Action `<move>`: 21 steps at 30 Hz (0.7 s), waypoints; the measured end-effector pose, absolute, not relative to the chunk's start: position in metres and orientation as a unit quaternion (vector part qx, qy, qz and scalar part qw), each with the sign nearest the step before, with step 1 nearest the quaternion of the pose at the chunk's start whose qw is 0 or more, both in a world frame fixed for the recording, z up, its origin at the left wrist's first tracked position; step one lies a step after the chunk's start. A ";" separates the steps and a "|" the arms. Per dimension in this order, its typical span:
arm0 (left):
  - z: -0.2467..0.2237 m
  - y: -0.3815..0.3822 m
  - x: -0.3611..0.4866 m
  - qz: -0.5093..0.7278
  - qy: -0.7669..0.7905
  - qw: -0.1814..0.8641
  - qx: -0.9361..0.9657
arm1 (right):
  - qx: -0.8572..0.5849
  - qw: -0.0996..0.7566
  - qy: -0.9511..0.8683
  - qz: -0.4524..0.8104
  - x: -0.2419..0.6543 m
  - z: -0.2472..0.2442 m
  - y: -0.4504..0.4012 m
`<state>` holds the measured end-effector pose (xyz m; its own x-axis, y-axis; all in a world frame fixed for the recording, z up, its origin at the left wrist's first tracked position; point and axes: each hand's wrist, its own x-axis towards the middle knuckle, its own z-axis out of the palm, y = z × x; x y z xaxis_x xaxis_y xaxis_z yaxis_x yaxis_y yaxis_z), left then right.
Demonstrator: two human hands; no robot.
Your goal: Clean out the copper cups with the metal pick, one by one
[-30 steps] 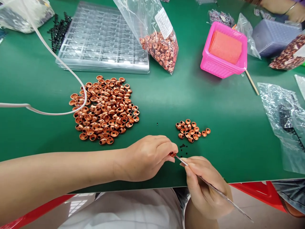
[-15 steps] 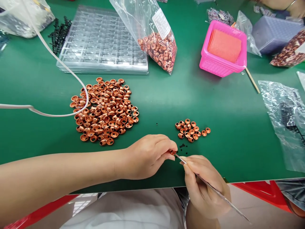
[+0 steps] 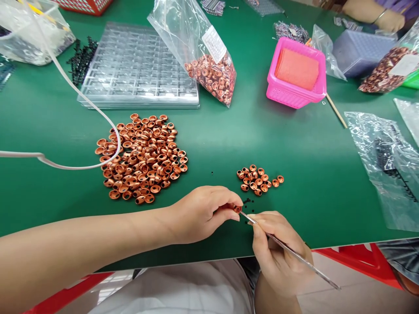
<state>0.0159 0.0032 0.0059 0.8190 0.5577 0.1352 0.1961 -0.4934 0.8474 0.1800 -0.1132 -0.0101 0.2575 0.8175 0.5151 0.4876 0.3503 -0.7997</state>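
My left hand (image 3: 206, 213) pinches a small copper-coloured cup (image 3: 237, 209) between thumb and fingers near the table's front edge. In my right hand (image 3: 281, 248) is a thin metal tool (image 3: 294, 255), gripped like a pen, its tip at the cup. Tiny black pieces (image 3: 248, 201) lie just beyond my fingertips. Behind them is a small group of copper cups (image 3: 258, 179). A much larger pile of the same cups (image 3: 144, 159) sits to the left, beyond my left forearm.
Farther back are clear trays (image 3: 137, 69), a bag of cups (image 3: 216, 78) and a pink basket (image 3: 296, 74) with an orange cloth. A white cord (image 3: 78, 167) loops over the large pile. A plastic bag (image 3: 386, 170) lies right; another person's hand (image 3: 391, 21) is at top right.
The view has shifted slightly, showing more of the table's far side. Both hands keep nearly the same pose, with the tool tip still at the cup.
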 end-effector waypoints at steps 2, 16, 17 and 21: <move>0.006 0.004 0.016 0.194 0.226 0.459 0.837 | -0.552 0.571 -0.591 0.142 0.180 -0.011 -0.113; 0.005 0.006 0.015 0.188 0.220 0.478 0.829 | -0.522 0.651 -0.543 0.092 0.179 -0.011 -0.113; 0.005 0.006 0.015 0.192 0.216 0.480 0.829 | -0.525 0.653 -0.540 0.084 0.180 -0.008 -0.113; 0.005 0.006 0.014 0.213 0.192 0.489 0.824 | -0.549 0.605 -0.572 0.067 0.189 0.005 -0.119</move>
<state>0.0137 0.0064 0.0048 0.8355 0.5247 0.1631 0.1077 -0.4475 0.8878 0.1887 -0.1190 0.0054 0.3357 0.7100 0.6190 0.5471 0.3879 -0.7417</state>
